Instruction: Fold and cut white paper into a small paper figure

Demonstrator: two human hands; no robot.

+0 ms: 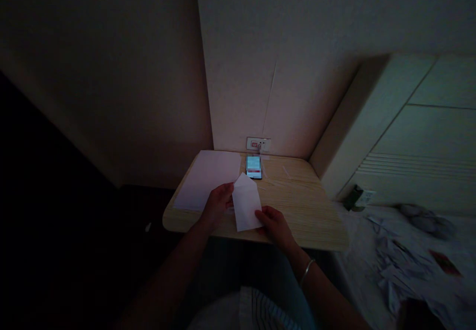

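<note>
A folded white paper [246, 202] with a pointed top lies over the near part of a small wooden table [297, 206]. My left hand [217, 203] grips the paper's left edge, fingers curled onto it. My right hand [274, 225] pinches its lower right corner; a thin bangle [307, 270] circles that wrist. A flat white sheet [208, 177] lies on the table to the left. Behind the folded paper sits a phone [254, 166] with its screen lit.
The room is dim. A wall socket [258, 144] sits just behind the phone. A pale headboard [409, 137] stands to the right, and a bed [409, 260] with crumpled papers lies below it. Dark space lies left of the table.
</note>
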